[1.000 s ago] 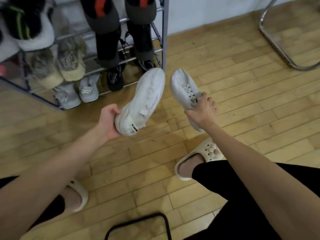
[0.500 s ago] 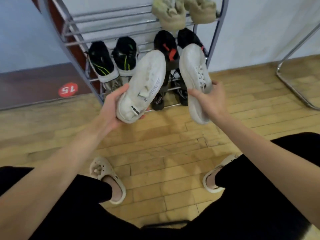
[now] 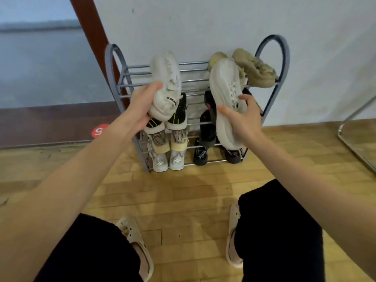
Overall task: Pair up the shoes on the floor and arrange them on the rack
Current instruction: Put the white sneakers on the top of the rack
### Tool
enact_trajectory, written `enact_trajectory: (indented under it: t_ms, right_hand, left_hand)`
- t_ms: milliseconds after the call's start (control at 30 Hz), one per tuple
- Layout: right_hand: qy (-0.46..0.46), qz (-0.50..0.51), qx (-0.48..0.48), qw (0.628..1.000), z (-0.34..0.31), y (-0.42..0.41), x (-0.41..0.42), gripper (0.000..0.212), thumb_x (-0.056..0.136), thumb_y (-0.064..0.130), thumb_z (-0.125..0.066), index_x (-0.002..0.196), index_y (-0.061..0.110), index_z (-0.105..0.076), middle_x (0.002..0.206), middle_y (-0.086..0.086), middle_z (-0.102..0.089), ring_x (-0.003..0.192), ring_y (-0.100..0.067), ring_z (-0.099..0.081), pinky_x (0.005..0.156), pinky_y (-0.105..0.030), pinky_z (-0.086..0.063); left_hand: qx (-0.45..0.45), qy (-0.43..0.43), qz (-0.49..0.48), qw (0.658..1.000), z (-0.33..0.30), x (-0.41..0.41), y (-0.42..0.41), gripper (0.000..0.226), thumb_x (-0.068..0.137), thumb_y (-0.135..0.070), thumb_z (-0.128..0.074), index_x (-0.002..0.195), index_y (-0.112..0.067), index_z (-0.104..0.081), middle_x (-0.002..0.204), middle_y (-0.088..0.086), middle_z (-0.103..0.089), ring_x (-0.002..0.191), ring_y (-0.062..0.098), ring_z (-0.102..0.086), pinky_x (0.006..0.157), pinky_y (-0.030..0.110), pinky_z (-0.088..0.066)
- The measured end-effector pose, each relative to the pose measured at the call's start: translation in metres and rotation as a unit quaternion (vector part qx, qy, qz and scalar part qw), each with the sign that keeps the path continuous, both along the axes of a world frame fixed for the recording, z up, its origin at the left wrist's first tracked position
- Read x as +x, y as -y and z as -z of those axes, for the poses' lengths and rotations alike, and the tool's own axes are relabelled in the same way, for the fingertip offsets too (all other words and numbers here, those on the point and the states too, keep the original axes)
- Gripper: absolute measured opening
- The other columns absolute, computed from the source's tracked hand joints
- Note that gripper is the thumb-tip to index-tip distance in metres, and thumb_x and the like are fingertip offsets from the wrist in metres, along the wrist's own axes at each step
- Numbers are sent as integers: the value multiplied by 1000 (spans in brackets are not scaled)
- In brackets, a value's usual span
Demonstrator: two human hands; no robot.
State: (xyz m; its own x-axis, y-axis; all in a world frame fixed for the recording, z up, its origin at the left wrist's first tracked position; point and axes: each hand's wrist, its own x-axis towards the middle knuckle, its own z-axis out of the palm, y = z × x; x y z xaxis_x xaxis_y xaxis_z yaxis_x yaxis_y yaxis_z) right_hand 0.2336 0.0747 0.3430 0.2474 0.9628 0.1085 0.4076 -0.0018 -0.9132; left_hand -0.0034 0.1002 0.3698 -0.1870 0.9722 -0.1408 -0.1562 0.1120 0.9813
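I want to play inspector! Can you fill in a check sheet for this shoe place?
Surface: wooden floor, no loose shoes seen.
Job's things: left white sneaker and right white sneaker held up before the grey rack; top shelf's left side free.
Clutter: tan shoes on the top shelf's right; other pairs on lower shelves.
Grippers: left hand and right hand each grip one sneaker.
Cables: nothing seen.
Surroundings: white wall, red floor sticker.

One camera on the person's head looks forward and down, close to the raised hands, facing the shoe rack (image 3: 272, 64) against the wall.
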Motion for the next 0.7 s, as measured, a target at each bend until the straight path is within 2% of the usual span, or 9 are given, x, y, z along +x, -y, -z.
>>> enact_trajectory:
  t_ms: [133,333,467,567,633,700]
  right_hand:
    - [27,-5,28,999,-15,-22,-14,78,69,60,-70,134,26,-42,133,-1,-52,121,-23,-49,97,-47,-46]
    - [45,-16,52,998,-30,-54,-35,74,76,50,-72,137,22,-42,140,2,-48,126,-18,-46,98,-37,-41]
    - [27,-17,46,998,-36,-76,-46,73,76,50,-72,136,19,-43,138,1,-49,125,-18,-46,95,-34,-40]
    - [26,-25,44,998,-38,-86,-50,74,76,49,-73,137,18,-43,138,0,-50,125,-18,-47,97,-35,-41]
    - [27,-32,38,998,-40,-92,-55,74,76,50,-72,137,18,-43,138,0,-49,125,-18,-47,99,-36,-42]
    - [21,-35,32,999,-44,-97,-61,75,76,52,-72,136,19,-44,137,1,-49,125,-18,-47,100,-38,-43]
  left_hand:
    - [13,-1,-22,1000,-9,-6,-48,14,91,-23,-58,100,-14,-63,92,2,-72,85,17,-69,68,30,-55]
    - [1,5,-17,1000,-12,-4,-102,14,93,-26,-51,88,-17,-60,86,2,-68,78,18,-65,72,33,-53]
    - [-9,38,2,999,-3,-4,-126,27,95,-27,-49,114,-10,-57,105,9,-68,94,24,-66,81,39,-54]
    - [-19,-23,-7,1000,9,-13,-133,37,94,-28,-50,121,-4,-58,110,10,-68,99,23,-65,79,35,-54]
    - [-17,-105,-17,994,18,-24,-137,32,94,-28,-49,108,-3,-64,100,9,-69,92,21,-65,78,33,-52]
    - [-1,-177,-14,984,22,-35,-134,27,93,-32,-47,89,-10,-62,85,9,-62,80,18,-58,73,31,-45]
